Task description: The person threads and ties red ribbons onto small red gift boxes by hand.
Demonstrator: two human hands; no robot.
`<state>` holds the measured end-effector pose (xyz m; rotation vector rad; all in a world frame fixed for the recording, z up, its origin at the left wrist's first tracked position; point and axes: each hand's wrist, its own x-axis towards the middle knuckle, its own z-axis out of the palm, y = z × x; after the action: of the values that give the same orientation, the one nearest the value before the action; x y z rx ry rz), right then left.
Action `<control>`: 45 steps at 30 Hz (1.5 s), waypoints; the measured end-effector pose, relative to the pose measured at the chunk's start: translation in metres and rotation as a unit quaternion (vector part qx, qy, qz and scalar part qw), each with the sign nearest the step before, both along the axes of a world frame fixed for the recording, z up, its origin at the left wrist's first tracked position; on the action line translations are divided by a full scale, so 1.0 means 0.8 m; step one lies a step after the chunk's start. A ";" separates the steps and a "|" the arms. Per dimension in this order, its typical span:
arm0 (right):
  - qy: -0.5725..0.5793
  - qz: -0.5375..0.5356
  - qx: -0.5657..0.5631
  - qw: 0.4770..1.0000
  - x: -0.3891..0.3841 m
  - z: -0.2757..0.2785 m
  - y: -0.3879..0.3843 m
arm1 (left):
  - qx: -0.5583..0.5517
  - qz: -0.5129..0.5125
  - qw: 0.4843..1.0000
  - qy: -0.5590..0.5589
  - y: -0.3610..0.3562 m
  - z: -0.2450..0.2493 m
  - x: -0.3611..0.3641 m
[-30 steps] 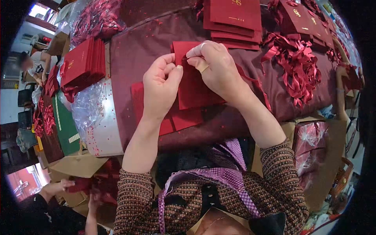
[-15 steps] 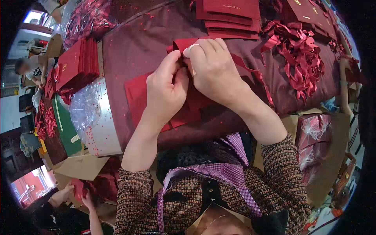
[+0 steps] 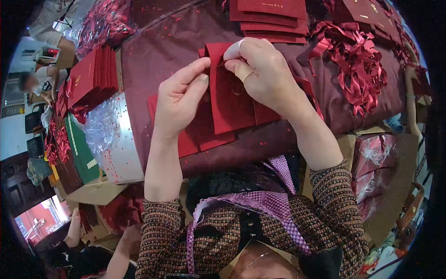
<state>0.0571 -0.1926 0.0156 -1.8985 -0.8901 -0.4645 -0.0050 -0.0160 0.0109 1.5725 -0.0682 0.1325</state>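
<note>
A dark red folded card or pouch [image 3: 223,102] stands partly raised over the cloth-covered table, between my hands. My right hand [image 3: 258,65] pinches at its upper edge, with pale wraps on some fingers; what lies between the fingertips is too small to tell. My left hand [image 3: 181,95] is at its left edge, thumb and forefinger slightly apart and close to the red material. More flat red pieces [image 3: 188,142] lie beneath. A red ribbon [image 3: 304,88] runs out to the right, behind my right forearm.
Red envelopes are stacked [image 3: 274,23] at the back, beside a ribbon heap [image 3: 357,69]. Upright red bags [image 3: 93,76] and clear plastic [image 3: 102,125] are at left. A co-worker's arms [image 3: 123,251] reach near a box at lower left; another person [image 3: 44,81] is farther off.
My hands have moved apart, and the left fingers have loosened. The red piece between them now shows, lifted and spread wider. The co-worker's arms at lower left have shifted.
</note>
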 end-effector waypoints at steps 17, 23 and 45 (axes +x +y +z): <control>-0.014 0.090 0.070 0.993 0.020 0.009 -0.006 | 0.154 0.014 0.985 -0.071 -0.006 -0.010 0.008; 0.081 0.160 -0.025 0.983 0.014 0.002 -0.011 | 0.174 -0.019 0.984 -0.043 -0.004 -0.012 0.006; 0.096 0.047 -0.017 0.994 0.030 -0.008 -0.019 | 0.274 -0.009 0.961 -0.048 0.026 0.012 0.007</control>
<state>0.0814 -0.2079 0.0089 -1.8865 -0.8596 -0.2071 0.0006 0.0046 0.0206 2.1176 -0.2091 0.1852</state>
